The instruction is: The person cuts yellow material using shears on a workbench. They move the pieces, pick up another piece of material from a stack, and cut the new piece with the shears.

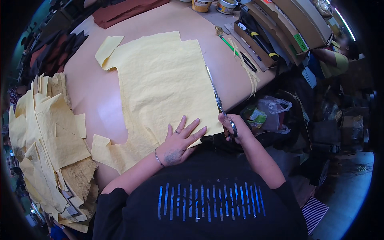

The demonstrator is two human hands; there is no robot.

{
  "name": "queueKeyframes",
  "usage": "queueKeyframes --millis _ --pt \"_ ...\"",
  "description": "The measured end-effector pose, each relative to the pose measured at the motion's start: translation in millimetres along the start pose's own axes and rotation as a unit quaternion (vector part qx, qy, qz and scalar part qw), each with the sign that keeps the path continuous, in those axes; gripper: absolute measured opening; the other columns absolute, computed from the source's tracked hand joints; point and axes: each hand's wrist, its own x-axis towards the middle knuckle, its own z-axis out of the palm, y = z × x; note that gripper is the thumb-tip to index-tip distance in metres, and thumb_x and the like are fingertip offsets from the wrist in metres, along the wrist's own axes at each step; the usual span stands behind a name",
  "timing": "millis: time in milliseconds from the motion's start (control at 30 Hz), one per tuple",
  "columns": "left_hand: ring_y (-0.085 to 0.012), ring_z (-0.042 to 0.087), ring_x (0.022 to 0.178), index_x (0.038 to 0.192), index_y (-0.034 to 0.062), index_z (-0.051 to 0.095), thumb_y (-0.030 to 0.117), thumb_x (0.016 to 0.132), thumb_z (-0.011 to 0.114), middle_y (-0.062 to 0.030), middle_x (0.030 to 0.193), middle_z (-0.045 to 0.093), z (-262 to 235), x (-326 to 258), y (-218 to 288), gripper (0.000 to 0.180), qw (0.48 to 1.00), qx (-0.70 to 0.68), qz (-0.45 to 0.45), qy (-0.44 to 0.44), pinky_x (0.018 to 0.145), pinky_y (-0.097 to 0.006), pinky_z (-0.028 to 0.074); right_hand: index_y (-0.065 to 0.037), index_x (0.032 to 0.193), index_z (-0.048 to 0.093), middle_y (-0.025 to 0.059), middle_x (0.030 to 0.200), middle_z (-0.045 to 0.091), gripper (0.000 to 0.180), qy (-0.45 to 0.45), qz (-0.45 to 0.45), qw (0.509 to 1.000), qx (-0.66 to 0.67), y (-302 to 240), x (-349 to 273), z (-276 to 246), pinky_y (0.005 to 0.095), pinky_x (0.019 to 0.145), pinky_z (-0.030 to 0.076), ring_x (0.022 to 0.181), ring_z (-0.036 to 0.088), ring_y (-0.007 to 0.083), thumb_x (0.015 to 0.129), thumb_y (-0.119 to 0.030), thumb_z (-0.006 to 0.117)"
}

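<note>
A large pale yellow sheet of leather or cloth-like material (160, 76) lies across the table, its left side cut into an irregular outline. My left hand (178, 142) rests flat on its near part, fingers spread. In my right hand (236, 130) is a pair of long metal scissors (215, 90), the fingers wrapped round the handles. The blades point away from me along the sheet's right edge. Whether the blades are parted cannot be made out.
Stacked yellow pieces (56, 128) hang over the table's left side. Dark red material (124, 12) lies at the back. Tubs (202, 5), a tool box (256, 42), a green-handled brush (228, 43) and thin yellow strips (250, 72) occupy the far right. A plastic bag (274, 110) sits beyond the right edge.
</note>
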Motion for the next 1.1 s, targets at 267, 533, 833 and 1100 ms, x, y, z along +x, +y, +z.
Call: queueKeyframes --millis 267,533,833,1100 --pt "-0.0417 0.006 0.127 0.134 0.0251 0.021 0.015 0.079 0.049 -0.0075 0.141 0.012 -2 1 2 0.063 1.000 -0.019 -0.010 -0.009 0.090 -0.068 0.015 -0.003 0.067 0.047 0.0008 0.044 0.041 0.063 0.005 0.015 1.000 0.016 5 -1 1 0.0214 0.032 0.035 0.034 0.042 0.0077 0.068 -0.066 0.050" --pt "-0.0404 0.003 0.128 0.134 0.0234 0.022 0.009 0.077 0.050 -0.0071 0.141 0.011 -4 0 5 0.065 0.999 -0.036 -0.016 -0.017 0.091 -0.067 0.011 -0.001 0.069 0.050 0.0031 0.049 0.044 0.072 -0.039 0.025 0.998 0.040 -5 8 -5 0.0235 0.037 0.037 0.040 0.045 0.0099 0.064 -0.073 0.047" --pt "-0.0413 0.004 0.128 0.133 0.0229 0.023 0.010 0.077 0.050 -0.0072 0.142 0.010 -6 -5 7 0.063 0.998 -0.046 0.008 -0.031 0.090 -0.068 0.013 -0.003 0.068 0.050 0.0021 0.051 0.043 0.074 -0.049 0.041 0.996 0.065 -6 24 -7 0.0238 0.038 0.038 0.043 0.045 0.0101 0.060 -0.077 0.046" --pt "-0.0414 0.004 0.127 0.133 0.0238 0.023 0.013 0.079 0.048 -0.0068 0.142 0.009 -7 -5 6 0.060 0.998 -0.047 0.013 -0.038 0.091 -0.067 0.013 -0.003 0.063 0.051 0.0027 0.046 0.045 0.067 0.006 -0.014 0.998 0.053 4 20 -2 0.0214 0.031 0.032 0.034 0.043 0.0099 0.066 -0.070 0.047"
